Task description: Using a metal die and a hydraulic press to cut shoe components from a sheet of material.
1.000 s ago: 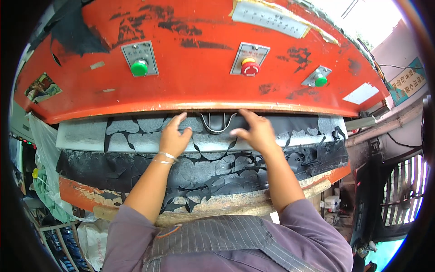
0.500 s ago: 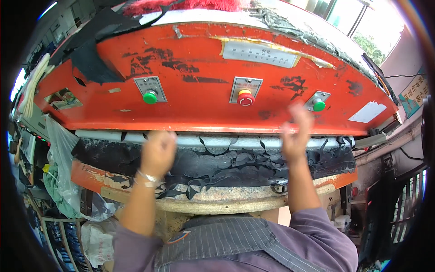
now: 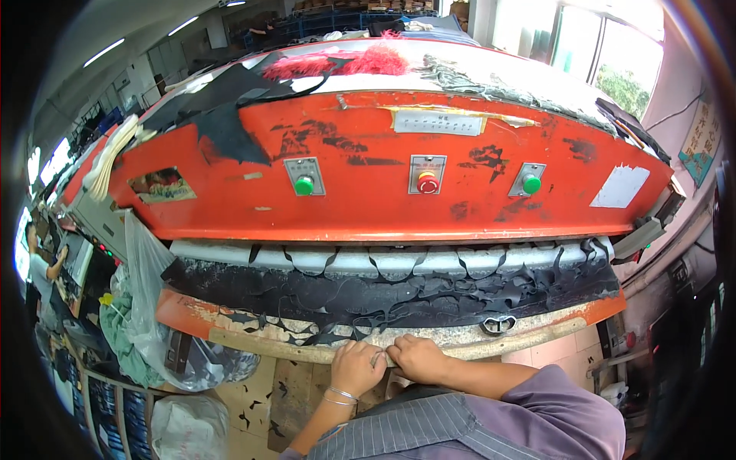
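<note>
Here, left hand (image 3: 357, 369) and right hand (image 3: 418, 358) rest curled at the rail (image 3: 285, 353). Whether they grasp it, I cannot tell.

A black sheet (image 3: 360, 295) lies flat across the worktop (image 3: 448, 336), its right half crowded with curled, loose-looking scraps; along its far edge, thin pointed strips frame rounded openings over a white board (image 3: 356, 261). A small metal cutting die (image 3: 498, 328), rounded with bars inside, sits near the front edge, right of centre. A pale, worn wooden rail (image 3: 291, 353) curves along that edge.
</note>
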A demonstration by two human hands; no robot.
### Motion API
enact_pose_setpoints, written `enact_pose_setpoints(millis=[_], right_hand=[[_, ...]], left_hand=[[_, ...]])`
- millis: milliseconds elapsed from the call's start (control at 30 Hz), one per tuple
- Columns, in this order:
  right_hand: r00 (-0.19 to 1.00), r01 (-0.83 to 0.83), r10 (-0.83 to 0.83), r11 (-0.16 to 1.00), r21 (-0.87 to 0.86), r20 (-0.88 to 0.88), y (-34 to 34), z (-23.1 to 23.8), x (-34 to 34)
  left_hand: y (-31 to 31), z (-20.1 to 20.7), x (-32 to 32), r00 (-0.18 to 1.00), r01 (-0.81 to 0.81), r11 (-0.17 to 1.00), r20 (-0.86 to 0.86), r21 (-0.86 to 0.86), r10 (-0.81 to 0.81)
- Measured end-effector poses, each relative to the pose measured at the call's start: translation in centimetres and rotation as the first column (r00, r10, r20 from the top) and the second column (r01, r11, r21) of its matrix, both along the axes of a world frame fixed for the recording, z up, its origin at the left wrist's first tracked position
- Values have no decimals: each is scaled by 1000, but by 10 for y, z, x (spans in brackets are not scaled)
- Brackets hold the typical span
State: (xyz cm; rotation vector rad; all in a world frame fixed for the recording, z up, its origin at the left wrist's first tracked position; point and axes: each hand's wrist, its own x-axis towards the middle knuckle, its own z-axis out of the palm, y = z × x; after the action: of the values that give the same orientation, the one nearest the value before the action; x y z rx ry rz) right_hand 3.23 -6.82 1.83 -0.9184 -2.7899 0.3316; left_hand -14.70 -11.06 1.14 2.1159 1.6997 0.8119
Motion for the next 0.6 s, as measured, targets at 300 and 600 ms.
enact_pose_setpoints(millis=[300, 600], right_hand=[[953, -240, 209, 963, 124, 219, 161, 40, 8], [645, -737, 615, 658, 155, 454, 300, 26, -52]], left_hand=[[32, 26, 3, 976, 202, 928, -14, -315, -217], [80, 24, -19, 949, 305, 856, 53, -418, -312]])
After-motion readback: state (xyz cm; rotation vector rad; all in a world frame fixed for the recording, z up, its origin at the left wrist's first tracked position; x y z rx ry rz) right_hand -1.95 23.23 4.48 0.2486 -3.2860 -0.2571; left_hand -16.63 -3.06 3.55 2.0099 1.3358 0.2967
